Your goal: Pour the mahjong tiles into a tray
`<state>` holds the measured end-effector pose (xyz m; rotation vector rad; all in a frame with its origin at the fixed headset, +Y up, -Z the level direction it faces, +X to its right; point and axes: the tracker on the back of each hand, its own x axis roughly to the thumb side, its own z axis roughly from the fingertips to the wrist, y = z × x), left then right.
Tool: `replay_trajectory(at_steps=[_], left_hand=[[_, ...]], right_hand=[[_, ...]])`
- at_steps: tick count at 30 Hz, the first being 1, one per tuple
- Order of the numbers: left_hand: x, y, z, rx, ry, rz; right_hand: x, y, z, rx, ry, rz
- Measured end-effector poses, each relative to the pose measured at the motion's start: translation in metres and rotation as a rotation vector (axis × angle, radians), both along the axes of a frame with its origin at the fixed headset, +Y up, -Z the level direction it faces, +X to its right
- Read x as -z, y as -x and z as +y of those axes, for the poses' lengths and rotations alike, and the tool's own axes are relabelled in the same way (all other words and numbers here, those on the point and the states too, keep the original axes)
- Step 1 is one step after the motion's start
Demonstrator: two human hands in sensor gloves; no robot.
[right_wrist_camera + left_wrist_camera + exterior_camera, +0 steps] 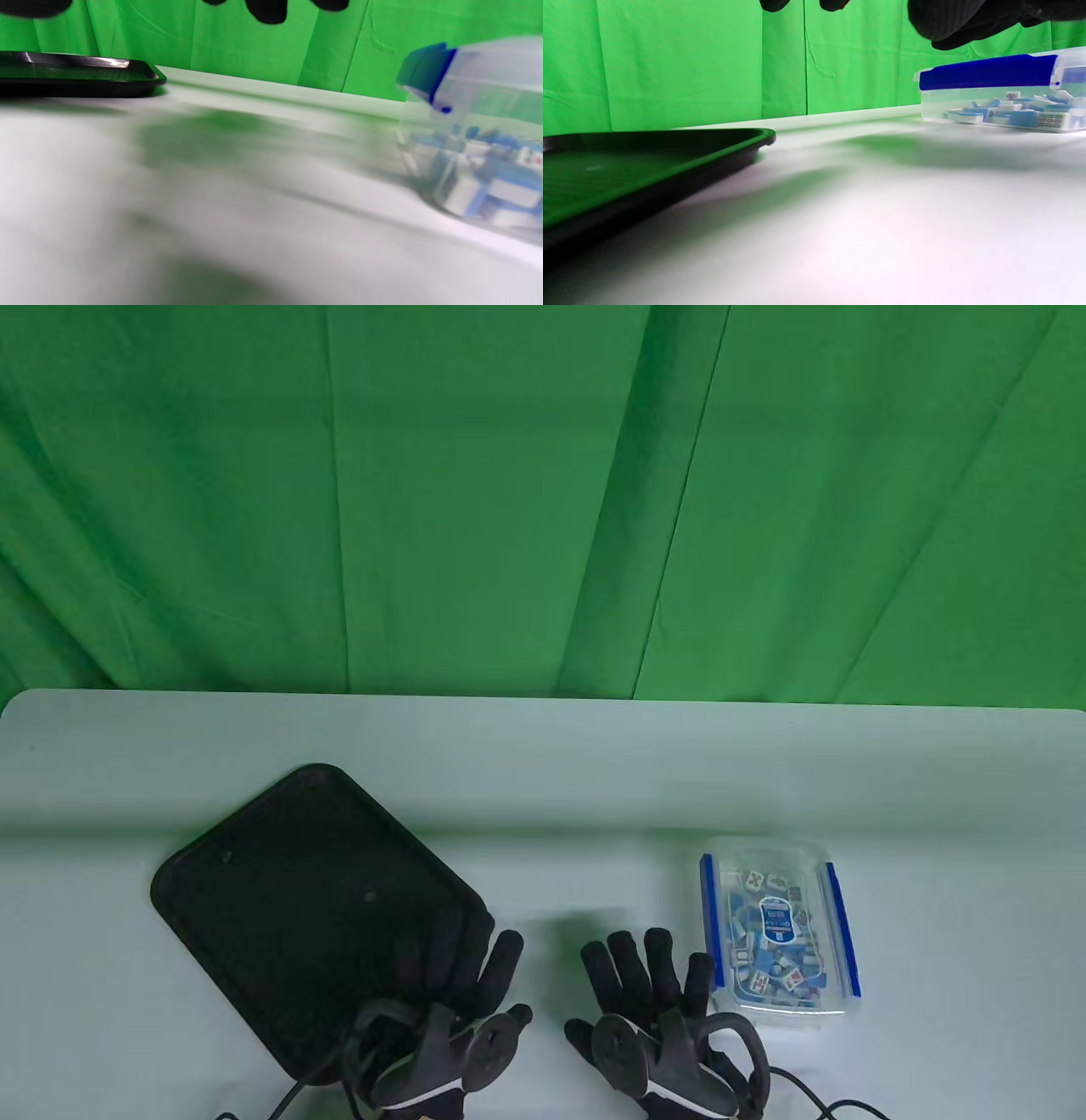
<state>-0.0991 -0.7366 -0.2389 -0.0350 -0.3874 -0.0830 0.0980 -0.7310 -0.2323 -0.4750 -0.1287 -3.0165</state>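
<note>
A black tray lies empty on the white table at the left. A clear lidded box with blue latches, holding several blue-and-white mahjong tiles, sits at the right. My left hand is spread flat, its fingers over the tray's near right corner, holding nothing. My right hand is spread flat on the table just left of the box, holding nothing. The tray and box show in the left wrist view. The right wrist view shows the tray and the blurred box.
The white table runs to a far edge against a green cloth backdrop. Glove cables trail off the near edge by my right hand. A strip of bare table lies between tray and box.
</note>
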Motion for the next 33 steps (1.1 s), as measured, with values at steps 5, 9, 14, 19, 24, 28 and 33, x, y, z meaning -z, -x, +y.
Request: replay_trajectory(at_steps=[5, 9, 14, 19, 24, 28, 33], left_hand=[[0.000, -0.002, 0.002, -0.002, -0.027, -0.015], [0.000, 0.000, 0.003, -0.020, -0.037, -0.017], [0.000, 0.002, 0.002, -0.033, -0.021, -0.004], [0.002, 0.001, -0.001, -0.037, 0.004, 0.002], [0.001, 0.001, -0.002, -0.043, 0.018, 0.006], [0.001, 0.003, 0.000, -0.060, 0.007, 0.012], [0.001, 0.005, 0.000, -0.064, 0.019, 0.023]], right_hand=[[0.001, 0.000, 0.000, 0.010, -0.001, -0.005], [0.002, -0.001, 0.001, 0.011, -0.007, -0.012], [0.002, -0.002, 0.001, 0.013, -0.020, -0.013], [0.003, -0.004, 0.002, 0.003, -0.027, -0.014], [0.002, -0.007, 0.005, 0.013, -0.051, -0.021], [0.005, -0.013, 0.009, 0.005, -0.069, -0.042], [0.016, -0.045, 0.017, 0.066, -0.096, -0.157]])
